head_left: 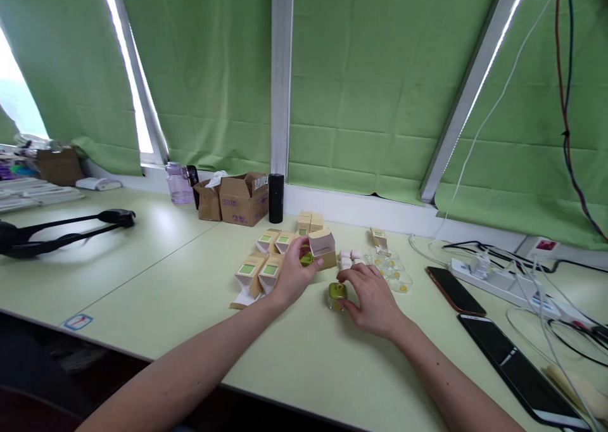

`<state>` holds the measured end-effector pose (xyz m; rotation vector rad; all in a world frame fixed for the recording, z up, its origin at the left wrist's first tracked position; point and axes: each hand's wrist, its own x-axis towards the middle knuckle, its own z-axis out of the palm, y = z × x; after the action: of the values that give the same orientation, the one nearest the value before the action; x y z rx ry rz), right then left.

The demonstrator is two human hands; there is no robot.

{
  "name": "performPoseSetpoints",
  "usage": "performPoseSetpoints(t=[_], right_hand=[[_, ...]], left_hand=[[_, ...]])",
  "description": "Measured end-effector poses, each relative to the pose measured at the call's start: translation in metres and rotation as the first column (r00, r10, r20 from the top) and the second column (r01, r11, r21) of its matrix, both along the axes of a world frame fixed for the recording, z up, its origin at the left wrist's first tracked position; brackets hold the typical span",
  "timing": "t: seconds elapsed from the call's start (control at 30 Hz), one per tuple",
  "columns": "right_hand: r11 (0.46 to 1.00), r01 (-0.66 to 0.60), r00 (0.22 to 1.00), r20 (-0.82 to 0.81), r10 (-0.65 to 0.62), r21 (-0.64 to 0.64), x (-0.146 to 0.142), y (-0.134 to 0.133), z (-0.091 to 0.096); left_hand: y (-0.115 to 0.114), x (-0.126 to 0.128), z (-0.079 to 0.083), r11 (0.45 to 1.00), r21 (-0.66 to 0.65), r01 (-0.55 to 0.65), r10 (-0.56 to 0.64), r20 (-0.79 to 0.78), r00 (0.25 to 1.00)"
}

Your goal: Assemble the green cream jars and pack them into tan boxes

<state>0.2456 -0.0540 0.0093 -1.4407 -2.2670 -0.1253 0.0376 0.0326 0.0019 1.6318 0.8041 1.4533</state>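
My left hand (295,272) is closed around a small open cardboard box (325,258), its flap standing up. Something yellow-green (306,260) shows between the thumb and fingers; I cannot tell whether it is part of the box or a separate piece. With thumb and fingertips my right hand (373,298) grips a little clear jar (336,298) with an olive-green lid, at the tabletop. Left of my left hand stand several small boxes (247,270) with green labels, some with flaps open. Beyond my right hand are small pale pink pieces (350,255) and clear cups (395,272) with yellow spots.
A black cylindrical bottle (276,198), brown cartons (244,199) and a purple water bottle (179,184) line the back. At right lie a phone (456,290), a larger dark tablet (515,365) and a power strip (508,284) with tangled cables. A black strapped object (66,229) rests far left.
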Motion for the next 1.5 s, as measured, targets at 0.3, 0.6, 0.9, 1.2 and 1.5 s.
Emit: performPoseSetpoints(t=[0.3,0.6,0.9,1.2,1.5], right_hand=[[0.981,0.186,0.966,0.192,-0.174,-0.048,0.016,0.003,0.017],[0.972,0.232,0.956,0.195,-0.219,-0.045,0.02,0.005,0.018],[0.965,0.252,0.957,0.162,-0.239,-0.069,0.02,0.007,0.014],[0.964,0.257,0.954,0.176,-0.243,-0.064,0.02,0.007,0.012],[0.955,0.283,0.945,0.196,-0.261,-0.092,0.021,0.007,0.011]], left_hand=[[-0.007,-0.002,-0.001,0.995,0.079,-0.063,0.09,-0.411,0.907],[-0.01,0.0,-0.007,0.988,0.156,-0.015,0.107,-0.597,0.795],[-0.017,0.001,0.002,0.981,0.196,0.015,0.038,-0.265,0.963],[-0.016,0.003,-0.001,0.972,0.235,0.022,0.054,-0.313,0.948],[-0.011,0.006,-0.005,0.99,0.139,0.007,0.028,-0.253,0.967]])
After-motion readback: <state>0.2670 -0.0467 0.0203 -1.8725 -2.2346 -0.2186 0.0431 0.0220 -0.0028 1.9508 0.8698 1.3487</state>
